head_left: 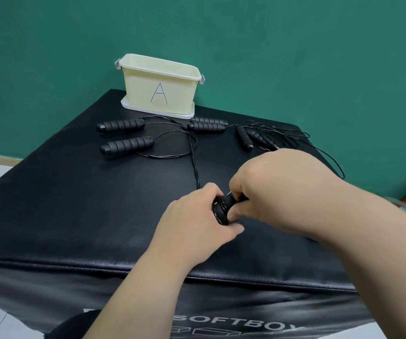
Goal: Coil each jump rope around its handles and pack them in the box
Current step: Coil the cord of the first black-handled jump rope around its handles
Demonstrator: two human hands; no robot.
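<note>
Left hand (197, 216) and right hand (277, 182), centre frame, are gripping stiff handles (222, 210) as I'm coiling limp, light cord (194, 165).

Black padded block (75, 204) carries a cream box (159, 86) and 6 rope handles (121, 125).

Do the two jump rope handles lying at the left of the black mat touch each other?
Apart. The head view shows a strip of bare mat between the upper handle and the lower handle.

box (159, 85) behind handles (123, 134) (on block (75, 204))
</note>
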